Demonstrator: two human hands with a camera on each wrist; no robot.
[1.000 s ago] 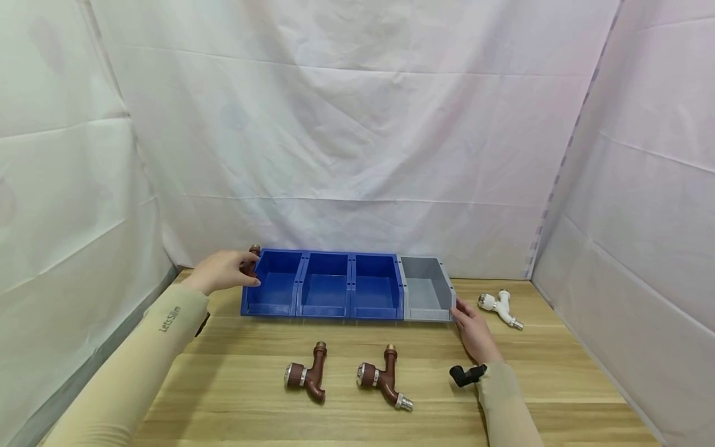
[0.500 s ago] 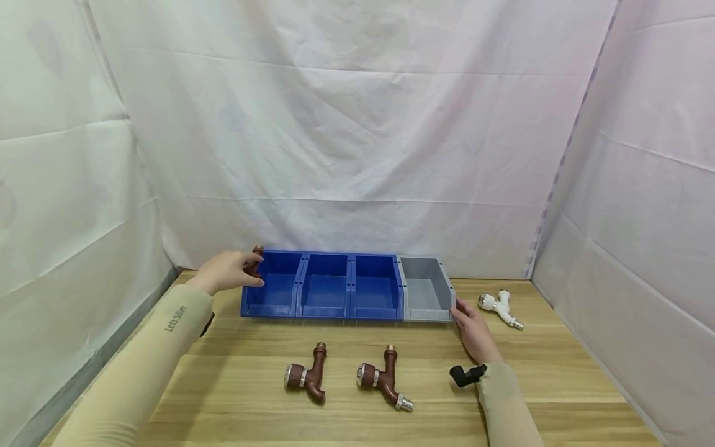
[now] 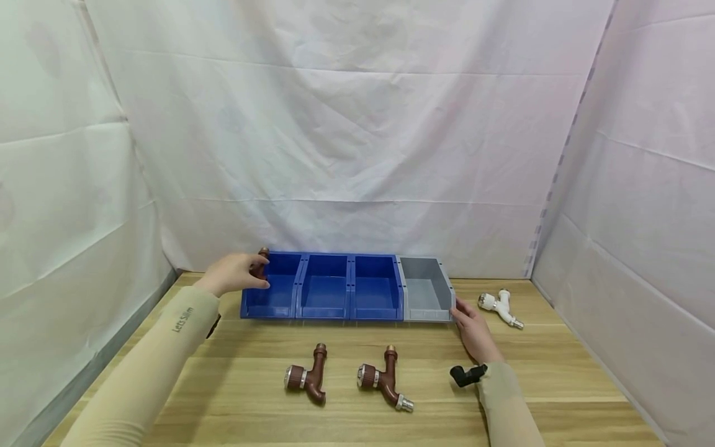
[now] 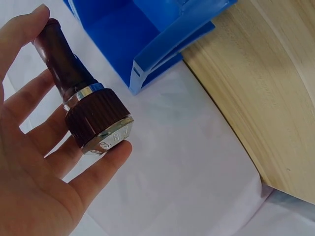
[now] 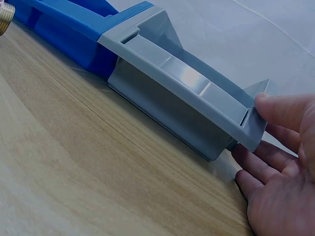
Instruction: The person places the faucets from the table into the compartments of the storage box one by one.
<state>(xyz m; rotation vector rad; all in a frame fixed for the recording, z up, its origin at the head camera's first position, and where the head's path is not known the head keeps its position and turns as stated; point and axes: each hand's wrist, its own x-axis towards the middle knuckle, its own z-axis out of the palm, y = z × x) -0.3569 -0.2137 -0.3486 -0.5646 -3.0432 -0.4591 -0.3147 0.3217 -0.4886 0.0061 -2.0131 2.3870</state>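
Observation:
My left hand [image 3: 231, 273] holds a brown tap [image 4: 96, 113] over the left edge of the leftmost blue bin [image 3: 270, 310]. In the left wrist view the thumb is at the tap's pipe end and the fingers lie along its ribbed, metal-capped handle. At the other end of the row, my right hand [image 3: 475, 332] grips the front right corner of the grey bin [image 5: 162, 103], thumb on the rim and fingers underneath. Two more brown taps, one plain-spouted [image 3: 314, 375] and one with a metal nozzle [image 3: 388, 379], lie on the table in front.
The wooden table [image 3: 251, 416] carries a row of blue bins joined to the grey one. A white tap [image 3: 501, 307] lies right of my right hand. White cloth [image 3: 357, 155] hangs behind and at both sides. A black device [image 3: 468, 375] sits at my right wrist.
My left hand has shifted slightly right with the brown tap, further over the leftmost blue bin. My right hand stays at the grey bin's corner.

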